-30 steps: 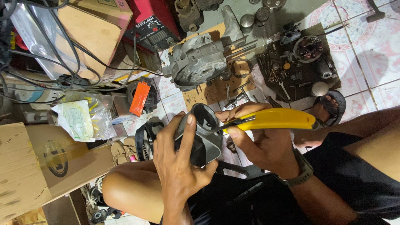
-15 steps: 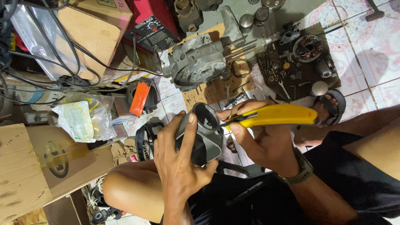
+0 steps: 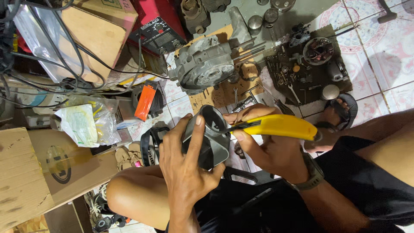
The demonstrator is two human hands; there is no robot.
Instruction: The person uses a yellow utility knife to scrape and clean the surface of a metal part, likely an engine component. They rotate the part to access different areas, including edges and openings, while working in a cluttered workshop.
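Two hands at work: both on one part, held above the lap over a tiled floor [image 3: 366, 47].
Left hand [image 3: 185, 168]: wrapped around a dark metal cylinder [image 3: 207, 138]; fingers [image 3: 196, 133] spread up its near-left side, thumb hooked under its right edge.
Cylinder: open bore tilted up and far, its mouth facing away from the person; long axis runs from the left palm toward the far side.
Right hand [image 3: 267, 149]: closed around a yellow-handled tool [image 3: 276, 126]; fingers pressed together on the handle, thumb along its underside.
Tool: long axis lies left-to-right; working tip points left and meets the cylinder at its right rim. Whether the tip is inside the bore, cannot tell.
Key relation: cylinder lies directly left of the right fingers, touching the tool tip; left hand already bears it.
Surroundings: engine casing [image 3: 205, 69] far of the hands; tray of small parts [image 3: 302, 64] far right; cardboard box [image 3: 39, 172] near left; orange-tagged part [image 3: 144, 101] left of centre; sandalled foot [image 3: 336, 112] right.
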